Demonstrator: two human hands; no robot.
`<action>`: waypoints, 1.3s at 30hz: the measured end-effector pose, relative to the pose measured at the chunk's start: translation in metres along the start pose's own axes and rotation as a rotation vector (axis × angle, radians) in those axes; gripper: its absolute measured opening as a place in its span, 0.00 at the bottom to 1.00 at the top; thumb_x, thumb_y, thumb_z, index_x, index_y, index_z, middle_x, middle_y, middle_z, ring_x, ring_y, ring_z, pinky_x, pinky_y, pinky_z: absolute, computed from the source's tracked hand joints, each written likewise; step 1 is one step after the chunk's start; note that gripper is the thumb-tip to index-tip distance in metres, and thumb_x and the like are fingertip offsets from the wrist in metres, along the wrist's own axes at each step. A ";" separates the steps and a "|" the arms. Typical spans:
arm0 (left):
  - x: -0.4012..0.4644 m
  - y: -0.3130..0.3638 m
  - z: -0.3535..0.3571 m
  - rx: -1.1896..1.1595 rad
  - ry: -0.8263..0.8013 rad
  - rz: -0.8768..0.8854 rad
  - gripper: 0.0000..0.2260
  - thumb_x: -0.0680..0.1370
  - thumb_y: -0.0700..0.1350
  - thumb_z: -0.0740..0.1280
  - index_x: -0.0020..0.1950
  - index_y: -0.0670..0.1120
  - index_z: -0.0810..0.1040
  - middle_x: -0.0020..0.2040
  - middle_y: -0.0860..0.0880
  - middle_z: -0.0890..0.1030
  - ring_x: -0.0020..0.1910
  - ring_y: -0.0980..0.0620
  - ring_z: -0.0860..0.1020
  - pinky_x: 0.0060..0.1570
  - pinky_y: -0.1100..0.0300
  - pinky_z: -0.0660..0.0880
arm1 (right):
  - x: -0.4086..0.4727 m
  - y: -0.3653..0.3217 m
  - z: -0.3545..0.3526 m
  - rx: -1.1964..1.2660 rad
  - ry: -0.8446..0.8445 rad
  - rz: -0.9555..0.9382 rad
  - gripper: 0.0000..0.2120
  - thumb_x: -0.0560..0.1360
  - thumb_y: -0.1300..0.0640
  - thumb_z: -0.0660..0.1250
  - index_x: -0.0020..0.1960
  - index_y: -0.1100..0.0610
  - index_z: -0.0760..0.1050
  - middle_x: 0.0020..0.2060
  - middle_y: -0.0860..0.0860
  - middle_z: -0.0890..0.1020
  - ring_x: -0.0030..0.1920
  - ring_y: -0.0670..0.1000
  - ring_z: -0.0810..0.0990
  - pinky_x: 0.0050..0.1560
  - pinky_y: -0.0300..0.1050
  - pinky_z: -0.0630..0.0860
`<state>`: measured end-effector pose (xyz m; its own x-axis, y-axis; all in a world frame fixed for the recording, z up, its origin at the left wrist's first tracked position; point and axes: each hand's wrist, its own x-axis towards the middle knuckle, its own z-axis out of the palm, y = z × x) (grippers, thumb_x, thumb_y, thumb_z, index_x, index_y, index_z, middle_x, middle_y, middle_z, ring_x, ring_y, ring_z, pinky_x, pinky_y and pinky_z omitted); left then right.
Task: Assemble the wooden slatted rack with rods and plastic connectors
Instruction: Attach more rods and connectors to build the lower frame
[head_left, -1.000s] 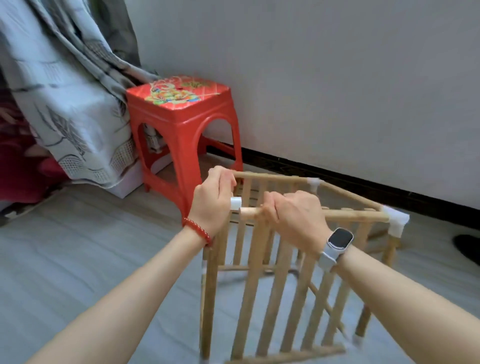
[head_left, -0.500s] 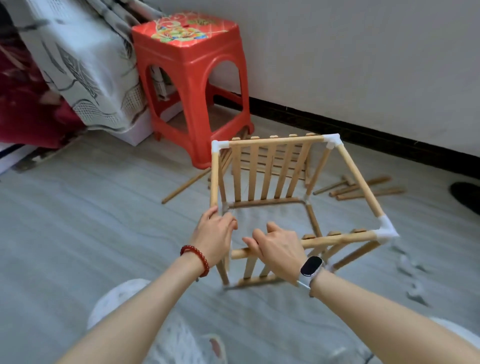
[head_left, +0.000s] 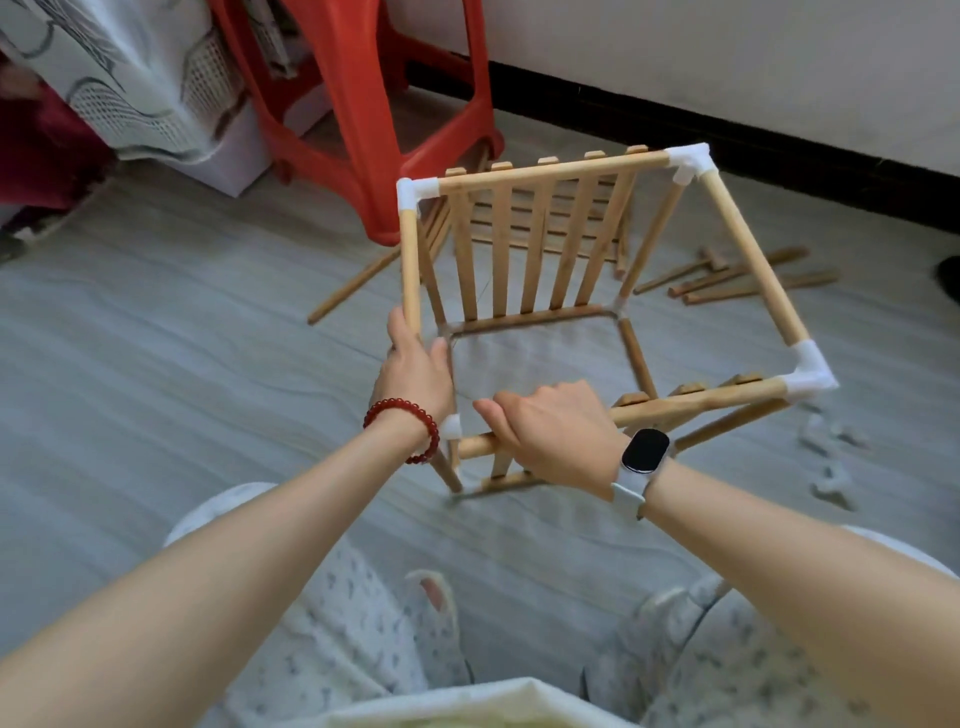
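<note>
The left hand (head_left: 415, 364) curled around the near-left upright rod (head_left: 410, 265) of the rack (head_left: 545, 244), which stood on the grey floor (head_left: 156, 389) before a red stool (head_left: 358, 104). The rack was a pale wooden box frame with slatted sides and white plastic corner connectors (head_left: 688, 161). The right hand (head_left: 550, 431) gripped the near top rod (head_left: 696, 402). Spare rods (head_left: 737, 278) lay on the floor at right.

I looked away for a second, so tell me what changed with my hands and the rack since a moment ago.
The left hand left the near corner connector and slid up the left top rod, which it now holds. The view tilted down over the rack. The right hand still grips the near top rod; the spare rods stay on the floor.
</note>
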<state>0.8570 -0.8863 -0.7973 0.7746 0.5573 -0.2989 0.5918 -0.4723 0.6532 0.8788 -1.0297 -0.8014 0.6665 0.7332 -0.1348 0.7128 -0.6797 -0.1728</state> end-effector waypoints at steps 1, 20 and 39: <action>0.000 0.000 -0.001 -0.006 -0.003 -0.022 0.19 0.81 0.48 0.54 0.70 0.46 0.55 0.54 0.40 0.77 0.49 0.39 0.78 0.49 0.47 0.76 | 0.002 0.000 0.000 0.025 -0.018 0.001 0.21 0.81 0.44 0.44 0.33 0.51 0.57 0.24 0.47 0.64 0.23 0.49 0.61 0.26 0.44 0.51; -0.009 -0.006 0.007 0.280 0.145 -0.122 0.07 0.81 0.48 0.55 0.50 0.46 0.62 0.30 0.52 0.66 0.31 0.45 0.68 0.31 0.55 0.63 | 0.003 0.013 -0.012 0.159 -0.247 -0.379 0.20 0.81 0.43 0.48 0.56 0.57 0.68 0.54 0.51 0.72 0.50 0.56 0.74 0.32 0.47 0.59; -0.008 0.002 0.010 0.110 0.082 -0.171 0.08 0.81 0.50 0.54 0.49 0.46 0.61 0.33 0.51 0.71 0.32 0.44 0.73 0.28 0.55 0.65 | 0.012 0.007 -0.025 0.216 -0.078 -0.197 0.16 0.59 0.49 0.80 0.31 0.58 0.76 0.29 0.50 0.78 0.28 0.52 0.78 0.27 0.37 0.55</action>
<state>0.8547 -0.8987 -0.8005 0.6426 0.6875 -0.3383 0.7374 -0.4348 0.5169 0.8976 -1.0259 -0.7803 0.4947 0.8558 -0.1513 0.7582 -0.5101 -0.4060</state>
